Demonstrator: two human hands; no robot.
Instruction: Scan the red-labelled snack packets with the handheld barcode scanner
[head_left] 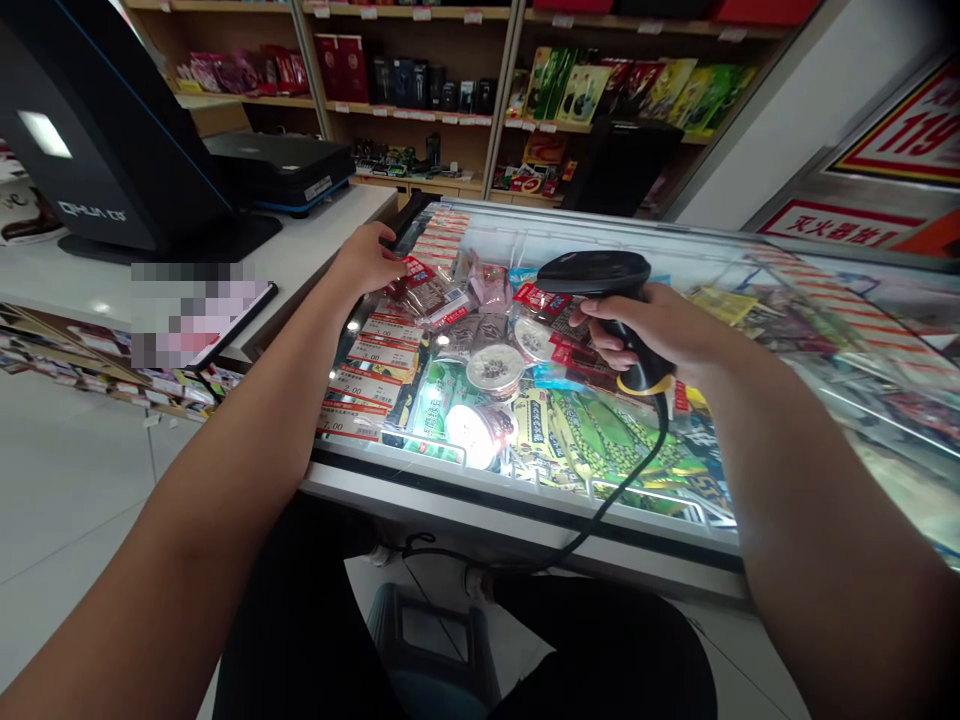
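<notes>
Scanner (pixel 596 272), black pistol-grip type, sits in the right hand (pixel 660 318), fingers wrapped round the handle, above the glass-topped chest freezer (pixel 525 520). Left hand (pixel 367 258) pinches the upper-left end of the red-ended snack pouch (pixel 435 296), over the freezer's left part; finger undersides hidden, pouch-to-glass contact can't be confirmed.

Handling, judged by eye: scanner rigid, light to moderate, somewhat top-heavy, drop-sensitive; best hold is the handle, index near the trigger. Black cable (pixel 665 418) off the handle base may tug. Pouch light, floppy, slick film; take it by an end, keeping fingers off the barcode (pixel 455 295).

Orientation: scanner head's long axis runs roughly left-right, nose left toward the pouch; handle slopes down and right. Pouch's long axis runs upper left to lower right, barcode at the far end from the left hand, face up.
</notes>
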